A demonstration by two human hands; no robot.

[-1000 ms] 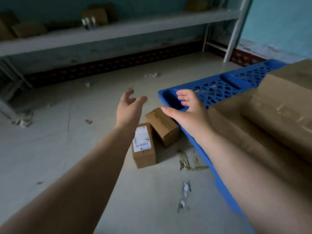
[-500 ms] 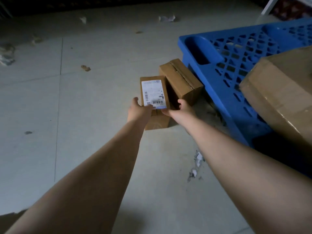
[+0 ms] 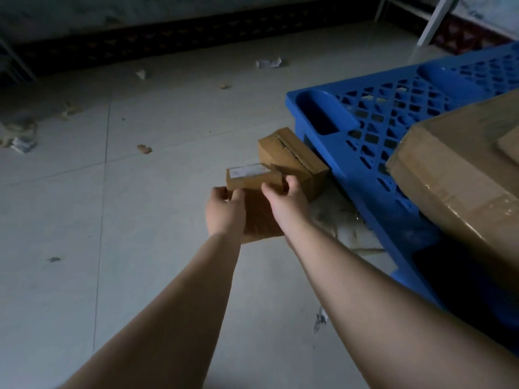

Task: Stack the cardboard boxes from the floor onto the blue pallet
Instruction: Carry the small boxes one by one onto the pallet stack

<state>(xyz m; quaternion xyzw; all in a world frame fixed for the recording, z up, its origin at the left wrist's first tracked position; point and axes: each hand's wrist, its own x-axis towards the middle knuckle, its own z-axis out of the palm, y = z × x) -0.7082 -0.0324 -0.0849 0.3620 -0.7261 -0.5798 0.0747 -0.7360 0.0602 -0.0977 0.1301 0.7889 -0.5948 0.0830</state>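
Note:
A small labelled cardboard box (image 3: pixel 254 179) is tipped up off the floor, its white label facing up and away. My left hand (image 3: pixel 224 210) grips its left side and my right hand (image 3: pixel 285 199) grips its right side. Just behind it a second small cardboard box (image 3: pixel 293 161) lies on the floor against the corner of the blue pallet (image 3: pixel 362 130). A large cardboard box (image 3: pixel 460 175) sits on the pallet at the right, with another box edge (image 3: pixel 509 143) on top of it.
Paper scraps (image 3: pixel 268 63) and torn bits (image 3: pixel 321 321) litter the grey tiled floor (image 3: pixel 140 220). A flat plastic wrapper (image 3: pixel 351 231) lies by the pallet's edge. A white rack leg (image 3: pixel 432 21) stands at the back right, with a dark skirting along the far wall.
My hands reached down from mid-air to the labelled box, closed on its sides, and have tilted and lifted it off the floor. The camera dipped toward the floor.

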